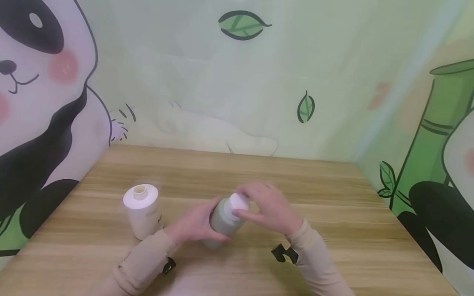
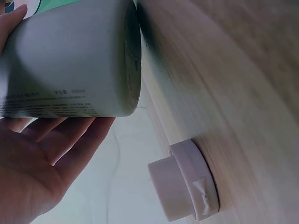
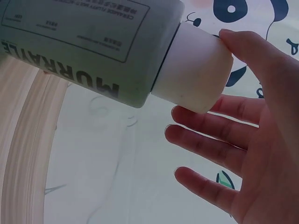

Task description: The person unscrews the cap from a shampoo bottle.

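Fingers (image 3: 205, 141) of the right hand (image 1: 272, 207) pinch the white cap (image 1: 240, 204) against the thumb (image 3: 252, 52), the last 2 spread clear of it. The left hand (image 1: 196, 222) wraps the green bottle (image 1: 224, 220), whose long axis tilts from a low base up and rightward to the cap; so the right hand is nearer the top, the left nearer the base. The bottle lies between the 2 hands, left of the right fingers.

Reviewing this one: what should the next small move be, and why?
Probably a small twist of the white cap by the right hand: it pinches the cap, which sits on the grey-green bottle, while the left hand steadies the bottle's body. Loosening or tightening, I can't tell.
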The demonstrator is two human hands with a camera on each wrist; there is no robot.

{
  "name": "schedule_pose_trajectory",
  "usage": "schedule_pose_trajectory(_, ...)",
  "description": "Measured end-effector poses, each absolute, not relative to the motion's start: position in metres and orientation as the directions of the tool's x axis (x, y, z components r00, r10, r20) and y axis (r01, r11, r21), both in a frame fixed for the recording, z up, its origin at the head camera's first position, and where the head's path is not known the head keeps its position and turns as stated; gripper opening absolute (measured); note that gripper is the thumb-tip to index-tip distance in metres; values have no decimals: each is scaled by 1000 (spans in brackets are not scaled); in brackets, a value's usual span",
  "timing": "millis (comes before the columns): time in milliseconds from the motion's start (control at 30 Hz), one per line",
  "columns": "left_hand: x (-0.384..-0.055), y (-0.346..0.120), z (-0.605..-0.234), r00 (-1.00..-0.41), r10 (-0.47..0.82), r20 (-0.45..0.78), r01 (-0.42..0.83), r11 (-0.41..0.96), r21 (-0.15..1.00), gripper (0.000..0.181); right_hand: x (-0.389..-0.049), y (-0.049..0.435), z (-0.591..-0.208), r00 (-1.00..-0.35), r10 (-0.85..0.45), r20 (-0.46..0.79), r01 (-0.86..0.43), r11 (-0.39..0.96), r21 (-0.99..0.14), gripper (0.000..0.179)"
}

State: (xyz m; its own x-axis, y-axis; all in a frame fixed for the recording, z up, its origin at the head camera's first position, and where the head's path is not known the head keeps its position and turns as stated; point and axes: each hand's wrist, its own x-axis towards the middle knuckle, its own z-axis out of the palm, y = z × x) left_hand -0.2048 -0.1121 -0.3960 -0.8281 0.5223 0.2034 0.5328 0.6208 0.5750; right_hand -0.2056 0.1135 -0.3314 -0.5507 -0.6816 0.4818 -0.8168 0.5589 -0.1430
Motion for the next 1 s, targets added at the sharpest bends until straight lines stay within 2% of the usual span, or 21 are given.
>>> schedule_pose_trajectory(267,-204,-115,-398,-839,510,188,514,631,581,85,-205,113,-331,-489,-735,470,-854,512,-89,42)
schedule_pose_trajectory(467,-204,-115,-402,-834,509,213,526,618,584,81,-204,114,-333,-518,-733,440,-841,530,-108,45)
schedule_pose_trajectory(667,-201,-116,-404,-834,506,221,528,614,587,82,-205,116,-337,-574,-688,443,-810,558,-183,51)
schedule_pose_trajectory(833,-202,-114,-402,-829,512,224,534,605,590,80,-207,119,-337,-560,-669,488,-812,559,-166,42)
schedule_pose_trajectory(1000,-204,-112,-401,-827,508,240,542,611,576,80,-208,120,-336,-537,-664,520,-818,561,-128,40)
